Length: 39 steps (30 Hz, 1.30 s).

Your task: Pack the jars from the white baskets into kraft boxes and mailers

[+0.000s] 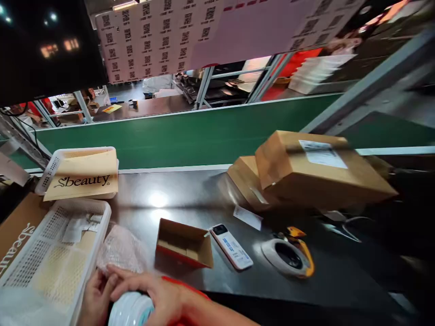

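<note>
My right hand (152, 290) curls around a white round jar (131, 310) with a light blue label, at the bottom edge of the view. Its fingertips reach across to my left hand (93, 299), whose fingers are bent together; what they grip, if anything, is hidden. Just beyond both hands lies a crumpled piece of bubble wrap (120, 249), touching or nearly touching the fingers. To the right of it an open, shallow cardboard box (183, 244) with red outer sides stands on the dark table (136, 181).
White baskets (105, 217) stand left, the farther bearing a "Sbeauty" card (83, 176). Right of the small box are a phone (233, 246), a tape roll in a dispenser (288, 258), scissors (343, 228) and stacked cartons (306, 167). A green conveyor belt (190, 140) runs behind.
</note>
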Available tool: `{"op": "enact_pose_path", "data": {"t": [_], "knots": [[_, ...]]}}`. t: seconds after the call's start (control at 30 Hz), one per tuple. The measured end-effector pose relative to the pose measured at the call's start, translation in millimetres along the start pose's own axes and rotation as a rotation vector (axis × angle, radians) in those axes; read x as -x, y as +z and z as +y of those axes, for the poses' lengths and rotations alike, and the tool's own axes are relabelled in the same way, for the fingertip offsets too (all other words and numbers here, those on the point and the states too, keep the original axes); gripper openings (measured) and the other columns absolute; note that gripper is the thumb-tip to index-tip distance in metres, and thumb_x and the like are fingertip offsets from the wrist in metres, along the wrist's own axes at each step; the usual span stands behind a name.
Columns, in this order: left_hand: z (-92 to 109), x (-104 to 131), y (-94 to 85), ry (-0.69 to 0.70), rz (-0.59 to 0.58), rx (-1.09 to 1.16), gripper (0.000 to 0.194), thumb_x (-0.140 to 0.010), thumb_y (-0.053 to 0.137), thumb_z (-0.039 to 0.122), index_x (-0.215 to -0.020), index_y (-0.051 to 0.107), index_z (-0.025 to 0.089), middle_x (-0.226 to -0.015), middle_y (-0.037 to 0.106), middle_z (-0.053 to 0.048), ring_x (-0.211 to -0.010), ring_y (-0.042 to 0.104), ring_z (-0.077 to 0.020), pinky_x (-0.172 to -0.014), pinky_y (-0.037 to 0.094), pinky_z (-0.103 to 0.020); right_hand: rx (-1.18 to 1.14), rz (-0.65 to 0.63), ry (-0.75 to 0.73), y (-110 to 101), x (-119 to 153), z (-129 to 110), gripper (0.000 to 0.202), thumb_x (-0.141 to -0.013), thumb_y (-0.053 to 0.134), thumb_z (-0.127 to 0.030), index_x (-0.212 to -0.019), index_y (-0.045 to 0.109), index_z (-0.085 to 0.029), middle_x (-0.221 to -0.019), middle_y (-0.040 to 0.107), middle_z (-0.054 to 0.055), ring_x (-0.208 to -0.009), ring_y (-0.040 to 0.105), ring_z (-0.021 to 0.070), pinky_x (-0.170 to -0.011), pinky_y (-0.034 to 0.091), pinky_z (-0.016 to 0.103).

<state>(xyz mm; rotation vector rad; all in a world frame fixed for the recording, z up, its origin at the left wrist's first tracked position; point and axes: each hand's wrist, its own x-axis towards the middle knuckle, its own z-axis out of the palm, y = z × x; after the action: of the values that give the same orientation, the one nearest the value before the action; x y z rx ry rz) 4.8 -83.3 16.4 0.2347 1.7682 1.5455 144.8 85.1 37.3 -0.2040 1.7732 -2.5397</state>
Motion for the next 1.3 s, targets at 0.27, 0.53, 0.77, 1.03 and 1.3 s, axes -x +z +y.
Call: {"op": "enact_pose_path", "data": {"t": [0.27,0.53,0.77,1.03,1.3], "knots": [[10,-4,1.1,0.141,0.053,0.028,0.048,-0.067,0.09,0.059,-0.083,0.077,0.016,-0.078,0.079,-0.006,-0.075,0.072,-0.0196,-0.071,0.056,-0.026,-0.036,0.228,-0.055,2,3,21,0.086,-0.05,0.097,-0.057,-0.128,0.074,-0.028,-0.15,0.06,0.012,-0.145,0.049,0.0368,-0.126,0.025,0.055],[10,0,-1.7,0.153,0.111,0.163,0.045,-0.071,0.089,0.055,-0.074,0.073,0.014,-0.061,0.064,0.003,-0.057,0.054,-0.0082,-0.055,0.042,-0.018,0.095,0.183,-0.02,5,5,17,0.088,-0.056,0.092,-0.063,-0.134,0.07,-0.027,-0.145,0.061,0.012,-0.139,0.053,0.0368,-0.123,0.03,0.055],[21,11,-11.1,0.126,-0.041,0.223,0.046,-0.071,0.092,0.042,-0.106,0.079,0.016,-0.092,0.081,-0.009,-0.082,0.072,-0.0186,-0.08,0.058,-0.028,0.126,0.238,-0.021,4,11,21,0.088,-0.058,0.09,-0.065,-0.135,0.069,-0.028,-0.147,0.061,0.013,-0.144,0.049,0.0379,-0.125,0.026,0.057],[27,9,2.1,0.159,-0.058,0.035,0.027,-0.069,0.089,0.035,-0.083,0.076,0.016,-0.078,0.075,-0.004,-0.077,0.067,-0.0188,-0.072,0.054,-0.027,0.132,0.289,-0.015,5,15,27,0.09,-0.056,0.089,-0.068,-0.134,0.07,-0.027,-0.14,0.063,0.011,-0.136,0.054,0.0393,-0.121,0.034,0.055],[29,3,18.1,0.42,0.28,-0.477,0.012,-0.071,0.076,0.024,-0.065,0.066,0.021,-0.055,0.056,0.005,-0.056,0.046,-0.0125,-0.056,0.034,-0.024,0.082,0.319,0.005,3,30,23,0.103,-0.049,0.094,-0.063,-0.14,0.066,-0.026,-0.143,0.062,0.013,-0.131,0.058,0.0414,-0.112,0.044,0.054]]}}
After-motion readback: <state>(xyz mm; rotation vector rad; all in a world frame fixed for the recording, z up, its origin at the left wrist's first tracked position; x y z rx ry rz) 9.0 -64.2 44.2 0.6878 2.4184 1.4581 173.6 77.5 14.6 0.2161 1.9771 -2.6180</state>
